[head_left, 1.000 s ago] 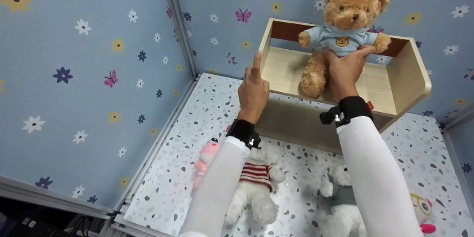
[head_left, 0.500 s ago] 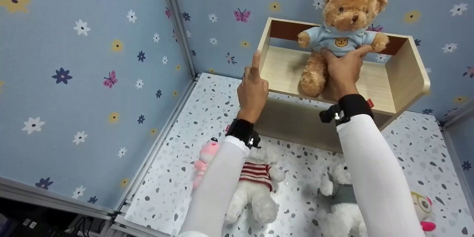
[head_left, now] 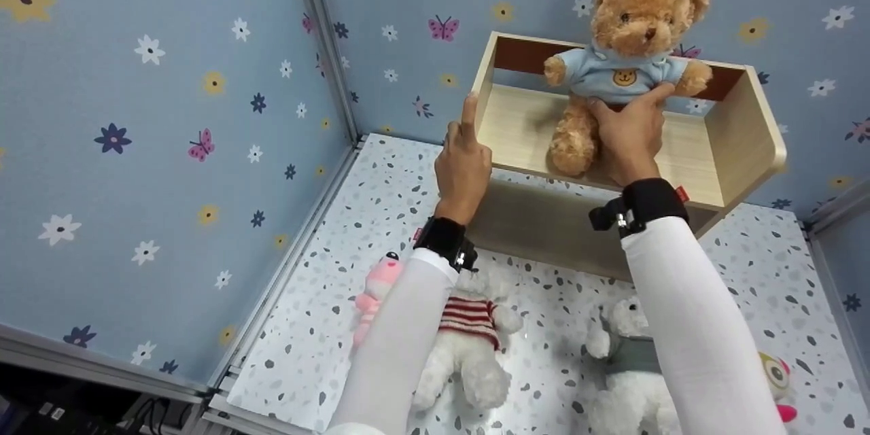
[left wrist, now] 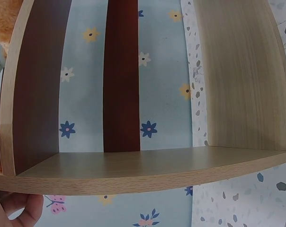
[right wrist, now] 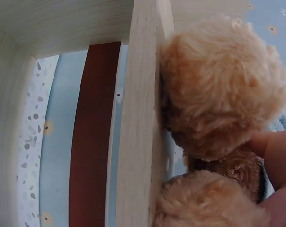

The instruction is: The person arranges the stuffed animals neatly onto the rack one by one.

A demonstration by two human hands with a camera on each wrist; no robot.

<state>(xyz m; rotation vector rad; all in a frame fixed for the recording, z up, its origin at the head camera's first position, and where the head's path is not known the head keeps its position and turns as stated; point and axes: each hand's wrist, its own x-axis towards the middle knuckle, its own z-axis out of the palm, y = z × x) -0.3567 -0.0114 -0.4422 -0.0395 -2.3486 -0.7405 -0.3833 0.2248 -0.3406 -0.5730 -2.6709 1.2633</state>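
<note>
A brown teddy bear (head_left: 625, 75) in a light blue hoodie sits on the upper board of a small wooden shelf (head_left: 520, 119), facing me. My right hand (head_left: 632, 132) grips the bear low on its body, thumb and fingers on either side below the hoodie. That hand and wrist cover one of its legs in the head view. Close up in the right wrist view, the bear's furry legs (right wrist: 218, 85) stick out over the board's front edge. My left hand (head_left: 464, 170) holds the shelf's left side panel (left wrist: 133, 184), forefinger pointing up along it, other fingers curled round its edge.
On the speckled table (head_left: 326, 272) in front lie a pink plush toy (head_left: 380, 279), a white bear in a red-striped sweater (head_left: 469, 346) and a white bear in a grey top (head_left: 632, 353). An owl-like toy (head_left: 775, 374) is half hidden by my right arm. Flowered walls (head_left: 170, 115) enclose the table.
My right thumb sits slightly lower on the teddy bear, below the hoodie's hem. Bear, shelf and left hand hold their places, apart from a slight drift of the view.
</note>
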